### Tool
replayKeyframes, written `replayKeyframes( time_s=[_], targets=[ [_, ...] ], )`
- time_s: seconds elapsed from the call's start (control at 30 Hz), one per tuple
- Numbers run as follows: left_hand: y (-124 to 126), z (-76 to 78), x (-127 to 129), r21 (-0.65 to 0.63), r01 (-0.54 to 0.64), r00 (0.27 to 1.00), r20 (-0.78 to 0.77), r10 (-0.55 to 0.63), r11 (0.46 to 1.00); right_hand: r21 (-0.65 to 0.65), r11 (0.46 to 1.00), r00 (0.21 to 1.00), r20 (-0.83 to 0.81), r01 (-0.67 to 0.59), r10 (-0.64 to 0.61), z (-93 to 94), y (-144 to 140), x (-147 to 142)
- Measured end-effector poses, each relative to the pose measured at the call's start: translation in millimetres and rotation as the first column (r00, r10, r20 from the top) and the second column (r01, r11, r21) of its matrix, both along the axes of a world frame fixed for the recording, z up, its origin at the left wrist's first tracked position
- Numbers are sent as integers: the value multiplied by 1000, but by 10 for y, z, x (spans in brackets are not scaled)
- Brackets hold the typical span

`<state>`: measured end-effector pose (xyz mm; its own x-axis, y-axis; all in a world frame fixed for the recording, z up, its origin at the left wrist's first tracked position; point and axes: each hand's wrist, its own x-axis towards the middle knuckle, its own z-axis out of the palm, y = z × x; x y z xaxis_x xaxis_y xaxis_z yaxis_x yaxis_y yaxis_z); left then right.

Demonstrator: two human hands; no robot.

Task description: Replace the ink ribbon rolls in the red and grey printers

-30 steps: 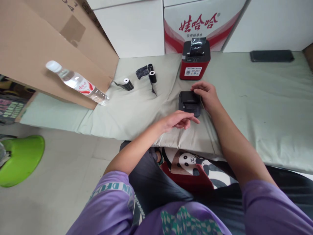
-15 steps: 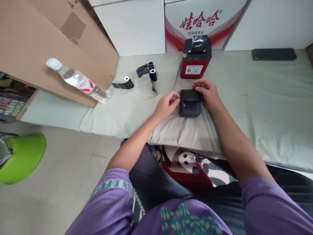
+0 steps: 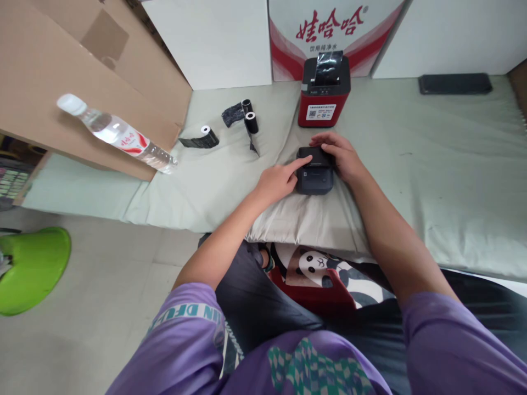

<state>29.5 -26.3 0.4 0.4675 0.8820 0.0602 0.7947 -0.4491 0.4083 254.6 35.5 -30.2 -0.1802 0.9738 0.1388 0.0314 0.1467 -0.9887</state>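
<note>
A small dark portable label printer (image 3: pixel 315 182) sits on the grey-green covered surface before me. My left hand (image 3: pixel 278 180) comes in from its left side, index finger stretched out onto the lid and the other fingers curled, holding nothing. At the far right corner my right hand (image 3: pixel 343 156) grips the same printer, fingers along the back edge and thumb on top. Behind it stands a red and black receipt printer (image 3: pixel 321 107) with a dark glossy strip (image 3: pixel 329 67) coming out of its top.
To the left lie several small black rolls (image 3: pixel 209 137) with loose ends. A clear water bottle (image 3: pixel 117 134) leans against a cardboard box (image 3: pixel 135 104). A dark flat phone-like object (image 3: pixel 455 83) lies at the back right. White boxes (image 3: pixel 218 44) line the back.
My left index finger has moved from the printer's left side onto its lid. My right hand has shifted slightly at the back corner. The whole view has tilted a little.
</note>
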Motion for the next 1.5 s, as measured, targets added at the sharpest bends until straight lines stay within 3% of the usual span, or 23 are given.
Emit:
replayKeyframes(
  time_s=[0.1,0.27,0.5,0.6,1.03,1.37,1.5],
  targets=[
    [-9,-23,5,40,-20,999,-35,21,999,13,1000,1000,-12,-2,2,-40,26,14],
    [-32,-26,25,91,-47,998,34,44,995,21,999,999,-14,-49,50,-71,67,76],
    [-112,249,142,-36,-132,981,-145,126,991,-6,997,997,11,-77,77,-46,49,99],
    [-126,289,158,-51,-131,978,-169,121,990,-6,999,998,25,-52,52,-41,24,76],
    [-90,165,39,-32,-118,992,30,119,993,-5,995,992,75,102,-101,-94,60,85],
    [-55,131,30,-40,-91,996,-11,90,995,-34,999,996,79,-39,42,9,13,121],
    [-15,164,73,-48,-132,990,-59,129,990,-31,997,983,168,-75,79,57,-61,118]
  ],
)
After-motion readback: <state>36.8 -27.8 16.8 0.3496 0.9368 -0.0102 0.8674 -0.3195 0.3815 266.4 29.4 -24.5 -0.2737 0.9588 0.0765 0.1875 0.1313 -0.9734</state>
